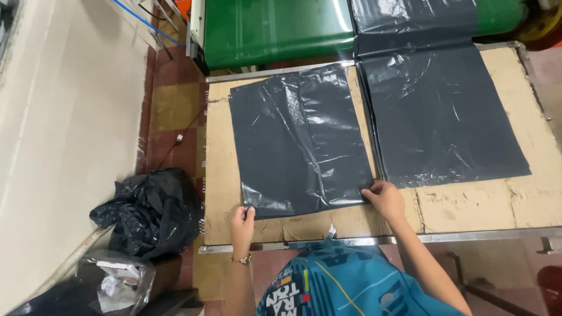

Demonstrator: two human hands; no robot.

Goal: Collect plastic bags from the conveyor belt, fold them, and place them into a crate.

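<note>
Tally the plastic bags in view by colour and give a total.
Dark grey bags lying flat on the table: 2, left bag and right stack
Crumpled black bags on the floor: 1
Clear bags with paper scraps: 1
Total: 4

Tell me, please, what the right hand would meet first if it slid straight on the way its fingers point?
The right hand points up-left onto the left bag it already touches, so probably more of that bag.

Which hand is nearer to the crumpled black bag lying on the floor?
Left. The left hand pinches the flat bag's near-left corner, close to the crumpled black bag. The right hand holds the near-right corner, farther away.
</note>
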